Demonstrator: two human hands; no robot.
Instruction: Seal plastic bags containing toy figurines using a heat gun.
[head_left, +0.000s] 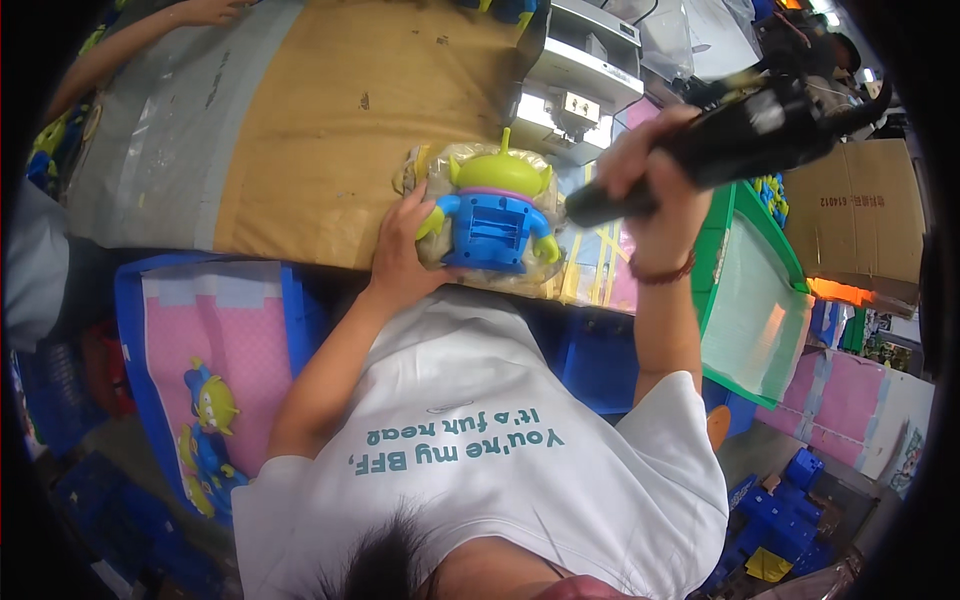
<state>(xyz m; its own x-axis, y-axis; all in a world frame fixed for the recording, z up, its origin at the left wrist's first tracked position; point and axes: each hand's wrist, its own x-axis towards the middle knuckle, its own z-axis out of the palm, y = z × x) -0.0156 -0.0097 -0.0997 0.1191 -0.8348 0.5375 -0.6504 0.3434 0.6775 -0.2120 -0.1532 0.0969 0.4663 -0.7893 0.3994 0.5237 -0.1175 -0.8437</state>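
1. One toy figure, green-headed and blue-bodied, is lying on a plastic-wrapped support at the table's near edge, its recessed side facing up.
2. Its head, antenna and both arms are sitting in place on the body, so the main assembly is looking complete.
3. Its rectangular recess is standing open, with no cover showing over it, so that part is appearing unfinished. Small dark holes are dotting the body around it; whether screws are filling them cannot be told.
4. The left hand is grasping the figure's left side, the thumb lying near its lower edge.
5. The right hand is gripping a blurred black handheld tool; its narrow end is pointing toward the figure from the right, apart from it.
6. Near left, a blue crate is holding more figures; whether those are finished cannot be told. To the right, a green tray is showing a pale lining.
7. Beyond the figure, a white machine is standing on the far side; far left, another person's arm is reaching over the table.
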